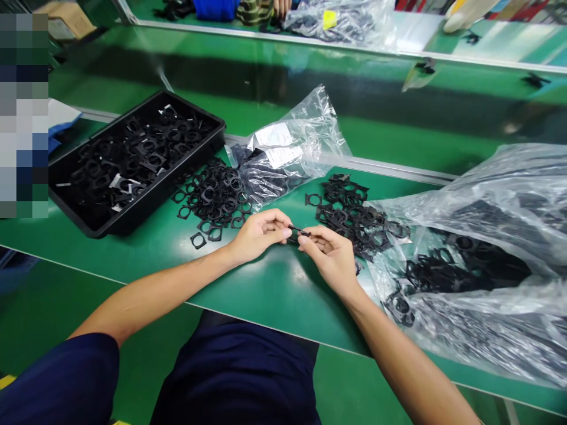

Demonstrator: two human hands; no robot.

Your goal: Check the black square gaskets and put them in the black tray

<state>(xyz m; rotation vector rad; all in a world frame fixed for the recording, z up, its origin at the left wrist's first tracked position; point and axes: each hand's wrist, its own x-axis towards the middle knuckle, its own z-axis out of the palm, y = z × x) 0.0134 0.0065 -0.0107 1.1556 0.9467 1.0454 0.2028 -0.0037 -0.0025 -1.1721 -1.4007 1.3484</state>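
A small black plastic part (298, 231) is pinched between my two hands above the green tabletop. My left hand (264, 234) grips its left end between thumb and fingers, and my right hand (330, 252) grips its right end the same way. The fingers hide much of the part, so its full shape cannot be made out. Behind my left hand lies a pile of black square ring-shaped pieces (216, 192). Just beyond my right hand is another heap of black plastic frames (343, 206), some with round openings.
A black tray (100, 227) full of black parts stands at the left. Behind the ring pile lies a clear plastic bag (305, 133) with labels. A large open plastic bag (491, 195) of black parts covers the right side. A person's hand (282, 8) shows across the bench.
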